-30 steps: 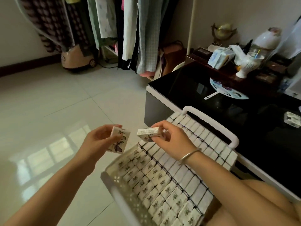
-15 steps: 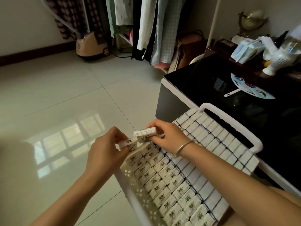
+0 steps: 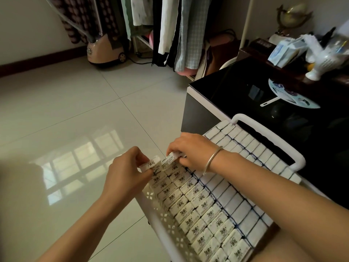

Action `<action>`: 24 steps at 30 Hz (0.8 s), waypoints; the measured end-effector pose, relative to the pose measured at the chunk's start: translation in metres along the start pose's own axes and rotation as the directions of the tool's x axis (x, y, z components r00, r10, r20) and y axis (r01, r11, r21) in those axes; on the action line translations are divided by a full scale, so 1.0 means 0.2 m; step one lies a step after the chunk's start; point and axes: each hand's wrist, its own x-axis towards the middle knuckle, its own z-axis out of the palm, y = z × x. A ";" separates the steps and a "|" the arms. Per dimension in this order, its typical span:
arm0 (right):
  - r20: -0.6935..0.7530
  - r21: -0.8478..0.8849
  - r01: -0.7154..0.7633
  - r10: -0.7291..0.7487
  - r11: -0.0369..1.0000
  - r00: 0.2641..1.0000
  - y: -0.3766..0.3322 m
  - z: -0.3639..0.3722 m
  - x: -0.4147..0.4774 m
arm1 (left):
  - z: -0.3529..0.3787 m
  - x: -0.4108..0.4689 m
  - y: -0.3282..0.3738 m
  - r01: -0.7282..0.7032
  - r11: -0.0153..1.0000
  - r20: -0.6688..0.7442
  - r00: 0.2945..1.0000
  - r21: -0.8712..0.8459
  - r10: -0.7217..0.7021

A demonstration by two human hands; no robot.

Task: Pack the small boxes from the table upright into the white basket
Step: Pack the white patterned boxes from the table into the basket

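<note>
The white basket (image 3: 268, 133) lies across my lap, filled with several rows of small white boxes (image 3: 200, 203) standing upright. At its far left corner my left hand (image 3: 126, 171) pinches one small box (image 3: 152, 164) and holds it down against the end of the nearest row. Beside it my right hand (image 3: 190, 150), with a silver bangle at the wrist, grips a second small box (image 3: 172, 157) just above the neighbouring row. The two boxes are almost touching.
A black glass table (image 3: 245, 87) stands beyond the basket, carrying a round hand fan (image 3: 294, 93), a white vase (image 3: 321, 61) and tissue packs (image 3: 283, 52). Clothes on a rack (image 3: 170, 25) and a garment steamer (image 3: 103, 50) stand behind. Glossy tiled floor (image 3: 75, 110) spreads to the left.
Both hands have come down from above the basket to its far left corner, each keeping its box. My left hand turned its box on edge and lowered it to the row.
</note>
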 end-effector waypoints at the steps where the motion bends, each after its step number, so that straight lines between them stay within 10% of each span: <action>1: 0.001 -0.013 0.009 -0.009 1.000 1.000 -0.01 0.00 0.00 | 0.00 0.00 0.00 0.003 1.000 0.012 1.000 0.013 -0.004; 19: 0.160 -0.409 0.132 -0.071 0.903 0.985 -0.11 0.11 0.13 | 0.07 0.01 -0.02 0.060 0.994 0.136 0.988 0.097 -0.073; 24: 0.063 -0.091 0.044 -0.038 0.995 0.997 -0.05 0.09 0.03 | 0.04 0.05 -0.04 0.119 0.992 0.270 0.957 -0.028 -0.107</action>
